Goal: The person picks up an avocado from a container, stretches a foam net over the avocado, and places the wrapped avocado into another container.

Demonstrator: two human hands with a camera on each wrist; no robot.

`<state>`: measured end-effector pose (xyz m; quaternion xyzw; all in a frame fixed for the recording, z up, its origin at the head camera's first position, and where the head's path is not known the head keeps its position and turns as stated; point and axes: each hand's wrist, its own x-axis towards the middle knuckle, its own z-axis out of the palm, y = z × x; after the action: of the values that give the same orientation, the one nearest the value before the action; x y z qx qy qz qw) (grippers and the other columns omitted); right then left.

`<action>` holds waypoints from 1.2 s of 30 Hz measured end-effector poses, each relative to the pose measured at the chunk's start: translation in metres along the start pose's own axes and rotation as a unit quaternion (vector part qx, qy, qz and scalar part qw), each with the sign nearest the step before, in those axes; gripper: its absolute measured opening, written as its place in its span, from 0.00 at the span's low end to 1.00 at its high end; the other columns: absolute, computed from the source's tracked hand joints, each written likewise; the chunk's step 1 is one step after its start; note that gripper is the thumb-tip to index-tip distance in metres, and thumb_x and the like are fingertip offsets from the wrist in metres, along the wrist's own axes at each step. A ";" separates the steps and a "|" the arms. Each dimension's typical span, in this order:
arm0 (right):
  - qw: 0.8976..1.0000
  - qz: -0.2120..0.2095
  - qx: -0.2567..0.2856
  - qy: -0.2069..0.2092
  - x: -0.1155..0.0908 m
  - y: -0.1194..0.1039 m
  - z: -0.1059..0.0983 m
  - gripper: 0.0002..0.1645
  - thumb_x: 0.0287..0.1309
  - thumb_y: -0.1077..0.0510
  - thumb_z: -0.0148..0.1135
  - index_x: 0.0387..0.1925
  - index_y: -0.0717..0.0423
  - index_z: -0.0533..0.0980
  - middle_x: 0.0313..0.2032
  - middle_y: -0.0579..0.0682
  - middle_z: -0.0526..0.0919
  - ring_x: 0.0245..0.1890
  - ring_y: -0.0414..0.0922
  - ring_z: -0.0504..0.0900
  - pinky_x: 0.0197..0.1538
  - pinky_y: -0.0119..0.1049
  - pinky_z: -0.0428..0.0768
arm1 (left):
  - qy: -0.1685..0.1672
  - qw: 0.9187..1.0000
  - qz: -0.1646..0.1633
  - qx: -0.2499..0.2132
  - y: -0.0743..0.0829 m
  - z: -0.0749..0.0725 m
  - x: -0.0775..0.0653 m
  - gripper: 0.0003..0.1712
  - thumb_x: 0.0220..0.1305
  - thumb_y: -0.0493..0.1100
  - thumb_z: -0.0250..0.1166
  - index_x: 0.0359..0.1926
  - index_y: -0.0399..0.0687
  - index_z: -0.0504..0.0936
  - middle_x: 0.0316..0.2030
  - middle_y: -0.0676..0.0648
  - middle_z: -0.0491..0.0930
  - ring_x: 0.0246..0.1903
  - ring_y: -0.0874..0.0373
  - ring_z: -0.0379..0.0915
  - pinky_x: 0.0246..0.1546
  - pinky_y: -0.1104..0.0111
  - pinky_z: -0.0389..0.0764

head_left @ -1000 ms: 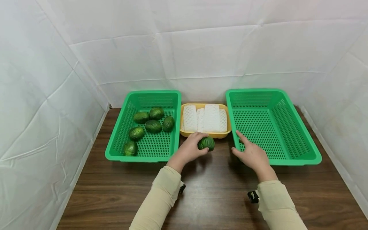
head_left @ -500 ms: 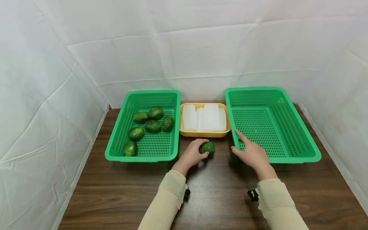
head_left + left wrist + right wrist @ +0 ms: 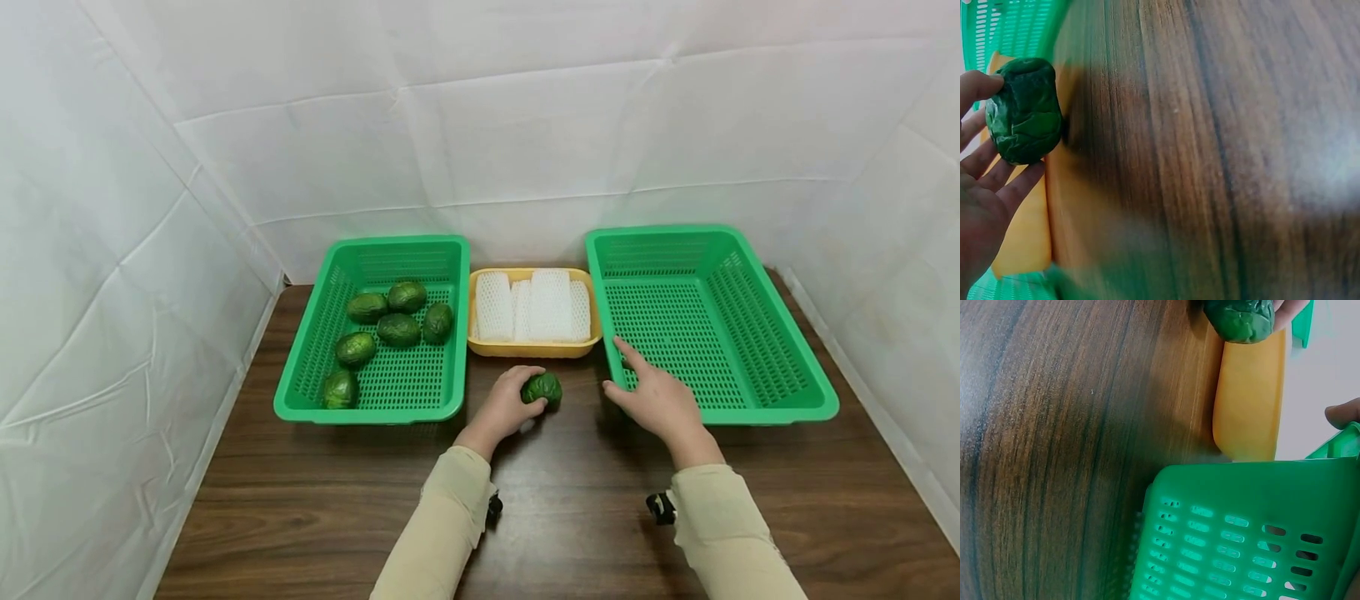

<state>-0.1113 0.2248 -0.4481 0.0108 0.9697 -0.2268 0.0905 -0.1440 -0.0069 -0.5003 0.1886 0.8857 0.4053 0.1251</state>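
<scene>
My left hand (image 3: pixel 506 406) holds a dark green, wrinkled avocado (image 3: pixel 542 390) between thumb and fingers, just in front of the yellow tray. In the left wrist view the avocado (image 3: pixel 1025 112) looks glossy and creased, with fingertips on its near side and end. My right hand (image 3: pixel 663 404) lies over the near left rim of the right green basket (image 3: pixel 783 417), index finger and thumb spread apart. Its other fingers are hidden. More avocados (image 3: pixel 399 330) lie in the left green basket (image 3: pixel 371 414).
Between the two baskets stands the yellow tray (image 3: pixel 534 351), with several white foam net sleeves (image 3: pixel 551 304) in it. Brown wood tabletop (image 3: pixel 570 500) runs in front. White sheeting (image 3: pixel 525 125) closes off the back and both sides.
My left hand has drawn the avocado a little toward me, away from the yellow tray. My right hand has stayed at the basket rim.
</scene>
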 end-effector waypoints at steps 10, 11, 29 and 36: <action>1.000 0.009 -0.005 -0.005 0.001 0.003 0.000 0.46 0.57 0.33 0.51 0.72 0.37 0.44 0.53 0.64 0.74 0.13 0.45 0.63 0.15 0.38 0.61 | 0.009 1.000 0.000 -0.002 -0.001 0.005 0.000 0.32 0.58 0.40 0.66 0.63 0.51 0.68 0.60 0.46 0.67 0.59 0.48 0.60 0.49 0.56 0.72; 1.000 0.008 -0.004 -0.005 0.000 0.003 0.000 0.46 0.57 0.33 0.51 0.72 0.37 0.44 0.53 0.64 0.74 0.13 0.45 0.63 0.15 0.38 0.61 | 0.012 1.000 -0.001 -0.002 -0.002 0.005 0.000 0.33 0.57 0.40 0.66 0.64 0.51 0.67 0.60 0.45 0.66 0.59 0.48 0.60 0.49 0.56 0.72; 1.000 -0.001 -0.004 0.002 0.004 0.003 0.000 0.47 0.57 0.34 0.51 0.72 0.40 0.45 0.60 0.60 0.69 0.14 0.45 0.65 0.16 0.38 0.63 | 0.016 0.999 0.033 0.035 0.018 -0.018 -0.009 0.34 0.57 0.43 0.68 0.64 0.53 0.66 0.63 0.48 0.63 0.62 0.51 0.57 0.55 0.58 0.68; 1.000 -0.001 -0.003 -0.017 0.003 0.002 -0.001 0.49 0.56 0.31 0.50 0.73 0.41 0.43 0.62 0.59 0.66 0.25 0.48 0.75 0.20 0.38 0.68 | 0.146 0.987 0.048 0.046 0.028 -0.069 -0.041 0.24 0.58 0.41 0.65 0.57 0.48 0.74 0.59 0.45 0.68 0.59 0.48 0.61 0.55 0.55 0.67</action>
<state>-0.1143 0.2272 -0.4493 0.0054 0.9687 -0.2244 0.1063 -0.1271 -0.0542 -0.4321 0.1756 0.9019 0.3931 -0.0339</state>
